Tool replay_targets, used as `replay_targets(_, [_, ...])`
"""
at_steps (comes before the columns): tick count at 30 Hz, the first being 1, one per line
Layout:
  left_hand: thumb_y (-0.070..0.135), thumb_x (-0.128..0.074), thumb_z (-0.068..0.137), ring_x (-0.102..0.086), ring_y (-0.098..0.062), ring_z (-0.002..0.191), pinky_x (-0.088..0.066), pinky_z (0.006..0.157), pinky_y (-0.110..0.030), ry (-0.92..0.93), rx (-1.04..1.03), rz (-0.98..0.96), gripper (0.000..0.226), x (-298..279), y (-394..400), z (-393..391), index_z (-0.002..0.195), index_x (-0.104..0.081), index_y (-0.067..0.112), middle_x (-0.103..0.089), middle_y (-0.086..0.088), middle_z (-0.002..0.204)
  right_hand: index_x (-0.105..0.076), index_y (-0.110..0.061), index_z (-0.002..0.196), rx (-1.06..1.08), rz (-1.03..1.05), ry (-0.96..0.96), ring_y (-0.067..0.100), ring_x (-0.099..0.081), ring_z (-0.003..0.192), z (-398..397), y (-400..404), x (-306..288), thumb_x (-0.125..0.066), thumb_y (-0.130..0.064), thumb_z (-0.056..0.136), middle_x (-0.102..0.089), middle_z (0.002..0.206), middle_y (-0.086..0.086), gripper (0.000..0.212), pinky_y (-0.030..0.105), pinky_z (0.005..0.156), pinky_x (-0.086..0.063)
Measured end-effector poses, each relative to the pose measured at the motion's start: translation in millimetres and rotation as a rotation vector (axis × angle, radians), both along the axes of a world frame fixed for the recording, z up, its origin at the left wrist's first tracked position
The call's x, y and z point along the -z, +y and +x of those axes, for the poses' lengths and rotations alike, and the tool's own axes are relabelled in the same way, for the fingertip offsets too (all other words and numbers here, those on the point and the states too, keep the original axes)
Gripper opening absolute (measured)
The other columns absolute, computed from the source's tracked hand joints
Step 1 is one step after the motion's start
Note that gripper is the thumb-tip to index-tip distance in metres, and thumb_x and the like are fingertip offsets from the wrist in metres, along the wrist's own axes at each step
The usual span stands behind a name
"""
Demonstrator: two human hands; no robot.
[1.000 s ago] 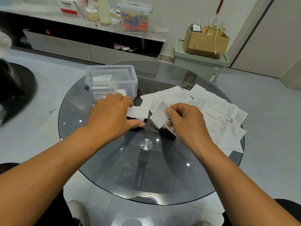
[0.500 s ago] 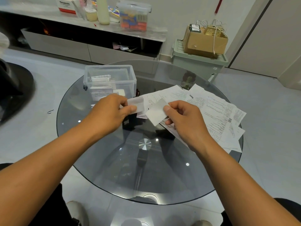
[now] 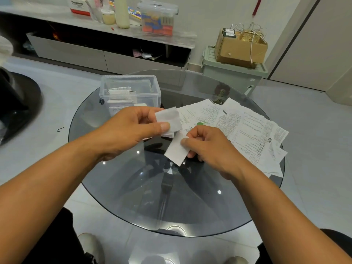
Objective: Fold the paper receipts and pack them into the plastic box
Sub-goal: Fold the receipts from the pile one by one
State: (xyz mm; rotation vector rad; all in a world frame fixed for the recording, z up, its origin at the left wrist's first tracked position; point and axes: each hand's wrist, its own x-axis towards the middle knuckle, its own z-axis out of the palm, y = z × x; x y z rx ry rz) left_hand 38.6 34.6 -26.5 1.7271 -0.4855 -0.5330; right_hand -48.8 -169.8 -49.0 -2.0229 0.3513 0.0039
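Note:
My left hand pinches a folded white receipt between thumb and fingers, held above the glass table just in front of the clear plastic box. The box stands open at the table's far left and holds several folded receipts. My right hand pinches the other part of the white paper strip, which hangs down toward the table. A pile of unfolded printed receipts lies spread on the right half of the table.
The round dark glass table has floor all around it. Behind it are a low shelf unit with bottles and a lidded box, and a green bin carrying a cardboard box. A black chair base is at the left.
My left hand has lifted its folded paper off the table and turned it up toward the box. My right hand has dropped slightly and its strip now hangs lower.

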Motion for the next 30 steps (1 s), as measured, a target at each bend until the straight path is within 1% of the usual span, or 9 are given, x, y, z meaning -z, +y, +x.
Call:
replay_targets(5, [0.034, -0.088, 0.066, -0.055, -0.008, 0.131, -0.048, 0.108, -0.035, -0.068, 0.125, 0.127, 0.024, 4, 1, -1, 0.068, -0.069, 0.019, -0.060, 0.019, 0.137, -0.074, -0.012, 0.096, 0.031, 0.227, -0.031, 0.008, -0.055, 0.054, -1, 3, -4, -0.062, -0.021, 0.101, -0.066, 0.067, 0.007, 0.016, 0.023, 0.053, -0.041])
replay_targets(7, [0.025, -0.088, 0.072, -0.063, -0.007, 0.119, -0.054, 0.099, -0.030, -0.065, 0.137, 0.171, 0.021, 4, 0, -1, 0.069, -0.069, 0.018, -0.069, 0.016, 0.122, -0.074, -0.009, 0.100, 0.021, 0.241, -0.038, 0.003, -0.053, 0.049, -1, 3, -7, -0.059, -0.021, 0.104, -0.064, 0.064, 0.003, 0.020, 0.017, 0.050, -0.041])
replay_targets(10, [0.016, -0.086, 0.077, -0.072, -0.009, 0.079, -0.056, 0.073, -0.024, -0.100, 0.102, 0.215, 0.023, 4, -1, -4, 0.078, -0.064, 0.008, -0.074, 0.003, 0.077, -0.075, -0.012, 0.100, -0.008, 0.265, -0.032, 0.004, -0.059, 0.056, -2, 6, -9, -0.055, -0.025, 0.106, -0.068, 0.066, 0.000, 0.025, 0.017, 0.054, -0.047])
replay_targets(13, [0.008, -0.083, 0.081, -0.076, -0.022, 0.073, -0.063, 0.076, -0.038, -0.103, 0.047, 0.200, 0.025, 7, -4, -5, 0.084, -0.058, 0.005, -0.071, -0.006, 0.065, -0.076, -0.018, 0.097, -0.055, 0.330, -0.043, 0.013, -0.067, 0.071, -2, 10, -9, -0.058, -0.039, 0.103, -0.075, 0.080, 0.003, 0.028, 0.026, 0.068, -0.057])
replay_targets(17, [0.015, -0.086, 0.079, -0.076, -0.022, 0.075, -0.064, 0.075, -0.035, -0.168, 0.040, 0.243, 0.036, 12, -7, -6, 0.097, -0.054, 0.015, -0.076, -0.008, 0.080, -0.074, -0.027, 0.103, -0.136, -0.030, -0.083, 0.015, -0.071, 0.077, -5, 11, -5, -0.078, -0.039, 0.087, -0.075, 0.087, -0.006, 0.020, 0.036, 0.072, -0.061])
replay_targets(20, [0.025, -0.083, 0.083, -0.071, -0.013, 0.081, -0.060, 0.073, -0.025, -0.288, 0.013, 0.263, 0.038, 17, -9, -3, 0.110, -0.057, 0.029, -0.073, 0.005, 0.095, -0.070, -0.023, 0.090, -0.027, -0.219, -0.151, 0.014, -0.061, 0.067, -4, 12, -1, -0.071, -0.031, 0.094, -0.067, 0.077, -0.005, 0.009, 0.039, 0.063, -0.051])
replay_targets(24, [0.037, -0.069, 0.094, -0.064, -0.007, 0.086, -0.052, 0.072, -0.019, -0.524, -0.062, 0.372, 0.041, 26, -13, 4, 0.133, -0.054, 0.038, -0.062, 0.019, 0.116, -0.060, -0.022, 0.081, -0.050, -0.595, -0.169, 0.020, -0.057, 0.073, -6, 5, -6, -0.058, -0.032, 0.096, -0.061, 0.079, -0.003, 0.019, 0.041, 0.063, -0.046])
replay_targets(26, [0.042, -0.070, 0.092, -0.061, -0.006, 0.088, -0.048, 0.073, -0.018, -0.582, -0.022, 0.437, 0.054, 32, -18, 4, 0.141, -0.050, 0.035, -0.058, 0.017, 0.121, -0.060, -0.021, 0.078, -0.099, -0.594, -0.086, 0.022, -0.058, 0.072, -7, 5, -3, -0.061, -0.033, 0.096, -0.062, 0.076, -0.001, 0.021, 0.041, 0.064, -0.046])
replay_targets(30, [0.066, -0.064, 0.085, -0.053, -0.017, 0.121, -0.050, 0.096, -0.041, -0.790, 0.085, 0.678, 0.072, 46, -28, 8, 0.144, -0.048, 0.029, -0.055, 0.007, 0.138, -0.059, -0.021, 0.078, 0.020, -0.406, -0.084, 0.022, -0.058, 0.072, -7, 5, 2, -0.061, -0.034, 0.098, -0.062, 0.074, -0.001, 0.024, 0.037, 0.063, -0.043])
